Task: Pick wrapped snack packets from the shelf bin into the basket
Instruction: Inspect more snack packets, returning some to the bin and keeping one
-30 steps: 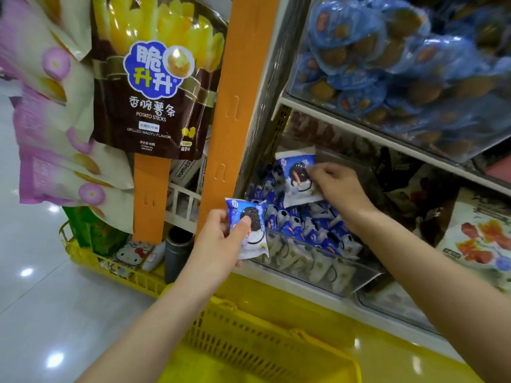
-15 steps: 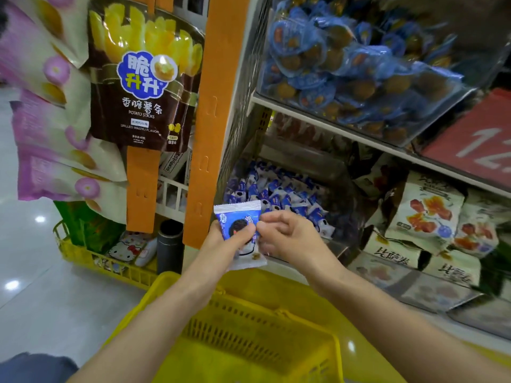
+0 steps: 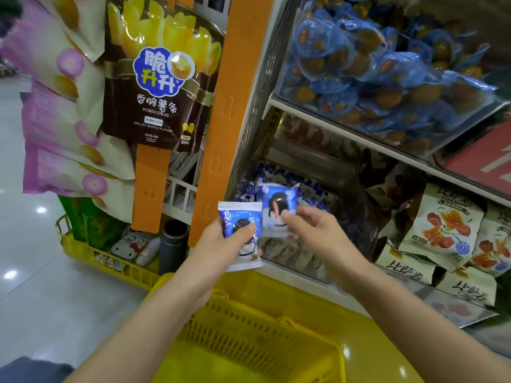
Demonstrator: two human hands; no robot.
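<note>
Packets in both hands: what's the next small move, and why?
Probably lower both hands and release into the yellow basket: the left hand holds one blue packet, the right hand pinches a second packet, both clear of the shelf bin, and the basket sits open below.

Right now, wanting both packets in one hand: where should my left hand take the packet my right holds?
Probably the packet by its free left edge, from the left. The right hand pinches its lower right side, so that flat edge stands clear beside the left hand and its own packet.
</note>
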